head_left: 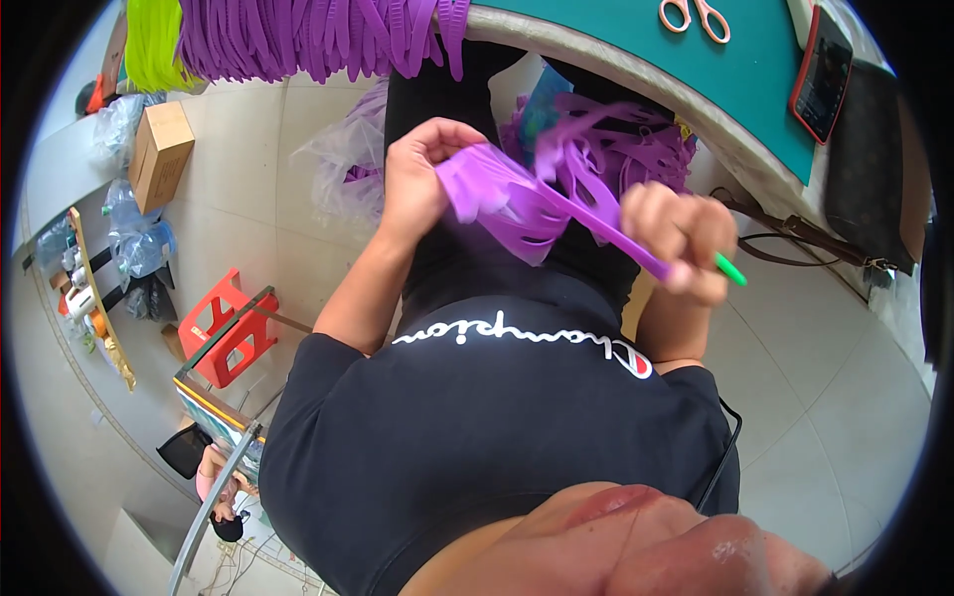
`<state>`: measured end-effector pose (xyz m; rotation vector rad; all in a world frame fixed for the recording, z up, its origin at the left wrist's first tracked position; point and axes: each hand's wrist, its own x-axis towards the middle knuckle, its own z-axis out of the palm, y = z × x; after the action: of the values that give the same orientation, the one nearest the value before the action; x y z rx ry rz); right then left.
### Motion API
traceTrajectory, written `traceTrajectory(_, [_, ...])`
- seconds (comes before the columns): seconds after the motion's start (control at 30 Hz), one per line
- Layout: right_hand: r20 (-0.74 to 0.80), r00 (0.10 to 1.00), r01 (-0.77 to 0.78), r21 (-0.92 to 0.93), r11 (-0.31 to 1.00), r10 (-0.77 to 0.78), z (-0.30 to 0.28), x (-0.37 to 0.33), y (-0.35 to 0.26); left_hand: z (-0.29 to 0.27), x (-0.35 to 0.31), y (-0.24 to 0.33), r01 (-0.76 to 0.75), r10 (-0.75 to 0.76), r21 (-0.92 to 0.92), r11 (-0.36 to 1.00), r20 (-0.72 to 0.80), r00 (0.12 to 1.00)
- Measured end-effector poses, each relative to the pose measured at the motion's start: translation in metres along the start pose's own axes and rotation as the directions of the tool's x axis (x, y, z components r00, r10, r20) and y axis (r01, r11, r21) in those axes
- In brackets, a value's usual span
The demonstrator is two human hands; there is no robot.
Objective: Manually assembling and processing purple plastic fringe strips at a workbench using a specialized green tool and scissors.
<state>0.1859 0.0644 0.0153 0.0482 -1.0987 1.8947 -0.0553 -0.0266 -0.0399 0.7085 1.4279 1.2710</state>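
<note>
Pale tiles make up the floor around a green surface. Purple strips hang over its left end, next to some lime strips. Pink scissors and a phone lie on the surface, and a brown bag is by its right end. Just in front of the surface, above the person's lap, a purple bunch stretches between two hands. The left hand's grip pinches one side of it. The right hand is blurry, but its grip looks pressed together on a long end, with a green stick poking out. A loose purple pile sits near the surface's front edge.
</note>
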Motion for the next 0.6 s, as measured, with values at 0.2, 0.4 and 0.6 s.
traceTrajectory(0.2, [0.149, 0.934, 0.232, 0.437, 0.869, -0.325, -0.03, -0.02, -0.085, -0.077, 0.016, -0.038, 0.131, -0.156, -0.153, 0.98, -0.169, 0.973])
traceTrajectory(0.4, [-0.286, 0.797, 0.586, 0.577, 0.568, -0.531, -0.074, -0.055, -0.158, -0.153, 0.024, -0.065, 0.169, -0.305, -0.437, 0.883, -0.262, 0.916])
traceTrajectory(0.6, [-0.376, 0.831, 0.416, -0.072, 0.907, -0.411, -0.091, -0.051, -0.148, -0.145, 0.015, -0.05, 0.269, -0.284, -0.143, 0.953, -0.102, 0.953])
